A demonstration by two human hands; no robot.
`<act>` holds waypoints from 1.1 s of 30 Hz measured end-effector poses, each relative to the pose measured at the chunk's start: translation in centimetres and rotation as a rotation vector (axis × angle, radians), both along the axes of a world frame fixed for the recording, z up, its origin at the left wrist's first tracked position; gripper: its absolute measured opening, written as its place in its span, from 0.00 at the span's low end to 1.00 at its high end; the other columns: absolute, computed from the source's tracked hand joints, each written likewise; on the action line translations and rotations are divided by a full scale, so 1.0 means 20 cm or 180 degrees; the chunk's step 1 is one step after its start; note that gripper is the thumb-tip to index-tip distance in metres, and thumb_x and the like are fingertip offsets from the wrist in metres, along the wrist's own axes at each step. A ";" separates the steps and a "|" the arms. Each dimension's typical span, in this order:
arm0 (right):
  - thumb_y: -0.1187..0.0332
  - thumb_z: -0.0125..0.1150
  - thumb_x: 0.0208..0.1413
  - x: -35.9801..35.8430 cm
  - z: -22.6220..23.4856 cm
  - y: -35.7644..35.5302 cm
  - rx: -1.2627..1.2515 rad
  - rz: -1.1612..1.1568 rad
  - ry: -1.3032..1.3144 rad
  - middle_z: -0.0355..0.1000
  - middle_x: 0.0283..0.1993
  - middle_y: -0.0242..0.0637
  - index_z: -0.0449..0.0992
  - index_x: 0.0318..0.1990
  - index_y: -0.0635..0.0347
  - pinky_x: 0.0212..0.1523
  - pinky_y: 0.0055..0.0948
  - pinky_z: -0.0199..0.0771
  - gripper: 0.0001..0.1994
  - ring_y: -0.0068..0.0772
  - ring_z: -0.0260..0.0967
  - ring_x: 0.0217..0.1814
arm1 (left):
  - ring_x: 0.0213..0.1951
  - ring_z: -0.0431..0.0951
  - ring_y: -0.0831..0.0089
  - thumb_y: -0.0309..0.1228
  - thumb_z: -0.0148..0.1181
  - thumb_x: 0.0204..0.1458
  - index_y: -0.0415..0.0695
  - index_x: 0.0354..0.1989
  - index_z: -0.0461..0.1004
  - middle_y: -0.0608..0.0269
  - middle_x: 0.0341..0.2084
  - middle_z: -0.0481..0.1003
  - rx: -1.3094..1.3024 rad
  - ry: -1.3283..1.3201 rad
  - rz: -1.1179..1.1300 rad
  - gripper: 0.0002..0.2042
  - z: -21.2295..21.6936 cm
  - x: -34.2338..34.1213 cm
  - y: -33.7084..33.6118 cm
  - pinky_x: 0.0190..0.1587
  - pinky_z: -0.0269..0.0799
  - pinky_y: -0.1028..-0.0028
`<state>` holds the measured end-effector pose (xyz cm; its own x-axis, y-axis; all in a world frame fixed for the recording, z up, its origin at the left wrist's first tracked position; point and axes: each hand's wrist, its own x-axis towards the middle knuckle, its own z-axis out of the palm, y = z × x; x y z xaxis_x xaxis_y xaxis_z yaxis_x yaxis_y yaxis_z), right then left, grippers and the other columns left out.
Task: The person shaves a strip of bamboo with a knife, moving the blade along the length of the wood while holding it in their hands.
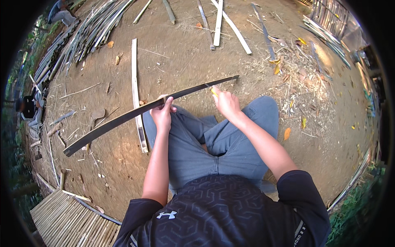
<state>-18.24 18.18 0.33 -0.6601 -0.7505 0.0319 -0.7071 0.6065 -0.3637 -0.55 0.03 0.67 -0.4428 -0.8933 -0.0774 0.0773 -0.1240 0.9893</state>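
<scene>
- Apparently trimming the dark strip (123,119), grasped mid-length in the left hand (162,113).
- Clasping a yellow tool (213,91) in the right hand (226,103).
- Next, probably: brace firmly, stroke lightly.

One camera, worn on the head, looks down. Closest is the black shirt (230,210), then the folded legs (185,152), the left hand (163,114) and right hand (226,103), then the ground (185,61) all around, wide and round.
</scene>
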 end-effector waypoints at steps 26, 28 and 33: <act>0.72 0.47 0.63 -0.51 -0.54 0.08 0.1101 -0.1383 -0.0474 0.79 0.43 0.54 0.74 0.53 0.64 0.45 0.45 0.82 0.15 0.49 0.80 0.46 | 0.17 0.75 0.78 0.29 0.69 0.54 0.37 0.30 0.77 0.63 0.20 0.76 -0.0102 -0.0066 0.0234 0.09 0.01 -0.05 0.04 0.20 0.73 0.79; 0.72 0.47 0.63 -0.45 -0.48 0.03 0.0959 -0.1206 -0.0303 0.79 0.44 0.53 0.76 0.51 0.63 0.46 0.45 0.82 0.14 0.49 0.80 0.47 | 0.17 0.75 0.78 0.29 0.69 0.54 0.38 0.29 0.77 0.64 0.20 0.76 -0.0049 -0.0088 0.0280 0.09 0.00 -0.04 0.02 0.20 0.73 0.80; 0.72 0.46 0.62 -0.53 -0.46 0.07 0.1048 -0.1493 -0.0596 0.79 0.43 0.53 0.76 0.53 0.65 0.49 0.50 0.79 0.16 0.54 0.78 0.49 | 0.18 0.75 0.79 0.27 0.69 0.54 0.36 0.34 0.77 0.65 0.21 0.76 -0.0122 -0.0028 0.0082 0.07 -0.02 -0.03 0.00 0.21 0.73 0.80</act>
